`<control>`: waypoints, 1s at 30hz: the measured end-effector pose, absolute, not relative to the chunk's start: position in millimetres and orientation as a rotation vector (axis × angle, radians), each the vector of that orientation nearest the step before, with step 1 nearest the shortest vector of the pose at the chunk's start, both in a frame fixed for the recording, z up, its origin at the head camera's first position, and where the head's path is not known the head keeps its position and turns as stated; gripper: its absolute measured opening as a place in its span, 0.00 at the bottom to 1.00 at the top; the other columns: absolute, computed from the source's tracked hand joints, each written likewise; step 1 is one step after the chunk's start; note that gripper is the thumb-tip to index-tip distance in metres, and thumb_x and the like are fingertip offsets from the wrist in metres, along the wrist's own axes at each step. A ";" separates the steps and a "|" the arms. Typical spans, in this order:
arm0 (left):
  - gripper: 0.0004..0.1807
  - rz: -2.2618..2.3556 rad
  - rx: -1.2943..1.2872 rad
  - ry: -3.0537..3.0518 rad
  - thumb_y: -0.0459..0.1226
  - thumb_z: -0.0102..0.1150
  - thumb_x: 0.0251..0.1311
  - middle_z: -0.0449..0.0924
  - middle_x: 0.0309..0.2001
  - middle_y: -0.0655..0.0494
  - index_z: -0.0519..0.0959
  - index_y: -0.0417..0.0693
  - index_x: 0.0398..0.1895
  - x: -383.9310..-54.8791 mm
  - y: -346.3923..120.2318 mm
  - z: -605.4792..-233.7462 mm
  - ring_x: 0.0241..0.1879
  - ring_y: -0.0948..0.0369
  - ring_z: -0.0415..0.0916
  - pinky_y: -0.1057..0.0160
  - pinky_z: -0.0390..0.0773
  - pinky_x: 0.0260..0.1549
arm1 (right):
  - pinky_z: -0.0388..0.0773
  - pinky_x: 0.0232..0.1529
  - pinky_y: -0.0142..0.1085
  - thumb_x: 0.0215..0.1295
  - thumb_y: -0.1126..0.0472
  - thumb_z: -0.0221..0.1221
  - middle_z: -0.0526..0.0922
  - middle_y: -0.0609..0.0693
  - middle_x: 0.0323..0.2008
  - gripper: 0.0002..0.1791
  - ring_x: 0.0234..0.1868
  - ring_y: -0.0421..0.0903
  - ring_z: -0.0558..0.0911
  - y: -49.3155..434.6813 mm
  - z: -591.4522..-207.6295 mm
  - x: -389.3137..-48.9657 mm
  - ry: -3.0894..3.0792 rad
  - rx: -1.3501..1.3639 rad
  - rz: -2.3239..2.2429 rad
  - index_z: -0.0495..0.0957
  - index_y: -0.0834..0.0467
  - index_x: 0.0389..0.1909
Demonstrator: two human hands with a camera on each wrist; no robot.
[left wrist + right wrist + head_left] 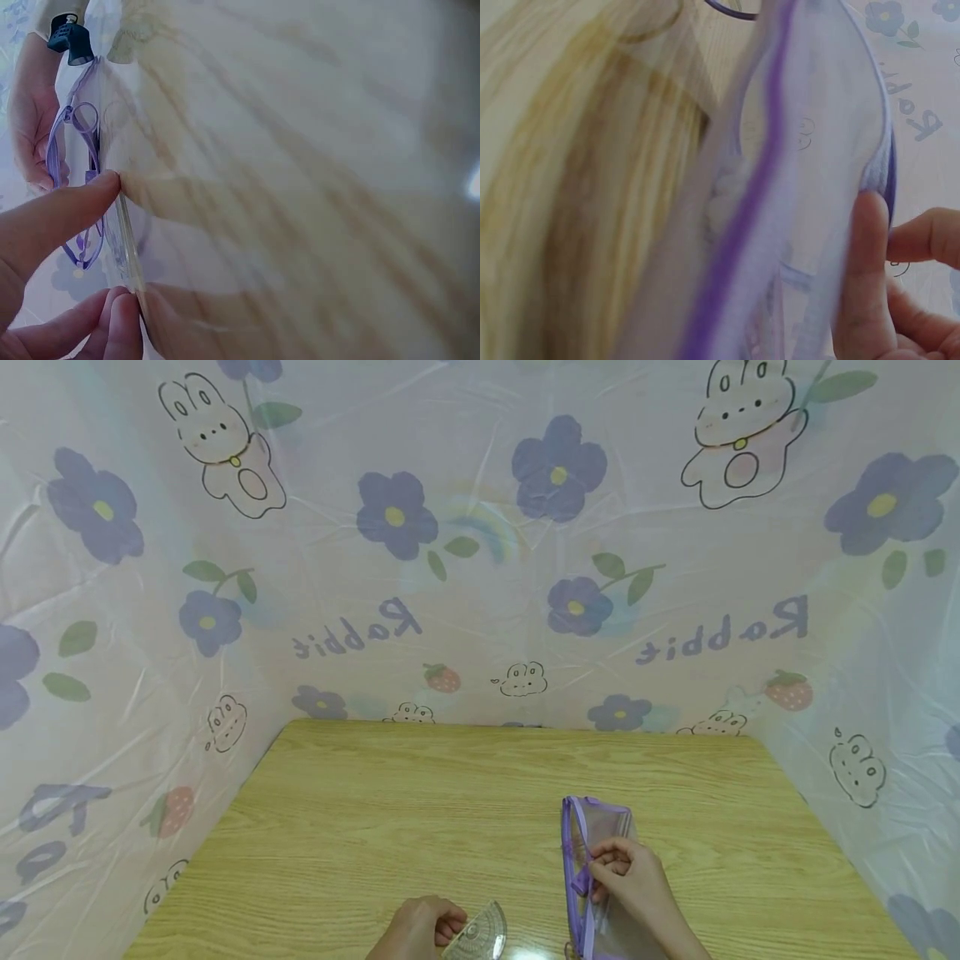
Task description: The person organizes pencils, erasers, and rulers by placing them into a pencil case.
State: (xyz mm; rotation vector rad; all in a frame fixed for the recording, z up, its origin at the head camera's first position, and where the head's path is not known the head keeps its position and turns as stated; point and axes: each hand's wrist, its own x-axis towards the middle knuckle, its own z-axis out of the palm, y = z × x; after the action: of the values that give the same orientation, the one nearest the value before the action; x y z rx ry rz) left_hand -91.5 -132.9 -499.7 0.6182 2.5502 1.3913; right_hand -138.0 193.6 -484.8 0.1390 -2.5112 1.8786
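My left hand (425, 927) pinches a clear semicircular protractor (486, 935) near the front of the table. In the left wrist view the protractor (129, 247) is seen almost edge-on, with the thumb at one end and the fingertips at the other. To its right lies a see-through pencil case (611, 820) with purple edging and its zipper undone. My right hand (637, 878) pinches the purple zipper edge, so the mouth gapes. The right wrist view shows the purple trim (739, 232) up close, with the thumb and a finger on the rim. What the case holds is blurred.
The wood-grain table (375, 802) is enclosed on the back and sides by a pale curtain (480, 577) printed with rabbits, purple flowers and strawberries. A bright light reflection lies at the table's front, between the two hands.
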 end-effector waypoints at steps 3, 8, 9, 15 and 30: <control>0.17 1.377 0.609 2.556 0.23 0.77 0.38 0.81 0.30 0.63 0.84 0.35 0.35 -91.8 -133.4 -500.0 0.28 0.73 0.75 0.72 0.81 0.29 | 0.82 0.23 0.34 0.57 0.76 0.62 0.81 0.56 0.27 0.08 0.16 0.47 0.81 193.6 -484.6 -137.8 -2.515 0.137 1.879 0.78 0.73 0.37; 0.16 1.414 0.600 2.507 0.22 0.76 0.38 0.81 0.30 0.63 0.84 0.35 0.34 -92.3 -134.0 -500.3 0.28 0.72 0.76 0.72 0.82 0.29 | 0.83 0.23 0.35 0.57 0.76 0.62 0.81 0.56 0.27 0.08 0.16 0.47 0.81 193.5 -484.0 -137.4 -2.520 0.129 1.884 0.78 0.73 0.38; 0.16 1.421 0.603 2.504 0.22 0.76 0.38 0.81 0.30 0.62 0.84 0.35 0.34 -92.3 -134.0 -500.3 0.27 0.72 0.76 0.72 0.82 0.28 | 0.83 0.23 0.35 0.57 0.76 0.62 0.81 0.56 0.27 0.08 0.16 0.47 0.81 193.5 -483.6 -137.3 -2.520 0.129 1.886 0.78 0.73 0.38; 0.15 1.436 0.571 2.476 0.22 0.75 0.39 0.81 0.29 0.63 0.84 0.35 0.34 -92.4 -134.5 -499.4 0.27 0.72 0.76 0.72 0.81 0.28 | 0.83 0.23 0.35 0.57 0.76 0.62 0.81 0.56 0.27 0.09 0.16 0.47 0.81 193.5 -483.5 -137.6 -2.510 0.139 1.911 0.78 0.74 0.38; 0.16 1.404 0.592 2.513 0.27 0.80 0.38 0.80 0.28 0.68 0.85 0.39 0.34 -94.4 -130.8 -499.0 0.27 0.73 0.74 0.71 0.80 0.27 | 0.83 0.22 0.36 0.58 0.77 0.62 0.81 0.57 0.28 0.09 0.16 0.47 0.81 195.5 -487.3 -139.1 -2.506 0.164 1.925 0.77 0.75 0.39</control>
State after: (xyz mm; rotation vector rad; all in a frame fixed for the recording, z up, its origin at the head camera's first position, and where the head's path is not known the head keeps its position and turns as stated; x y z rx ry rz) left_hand -94.4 -130.8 -499.0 0.5916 2.5127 1.4037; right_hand -139.1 195.5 -487.3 0.1640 -2.5059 1.9245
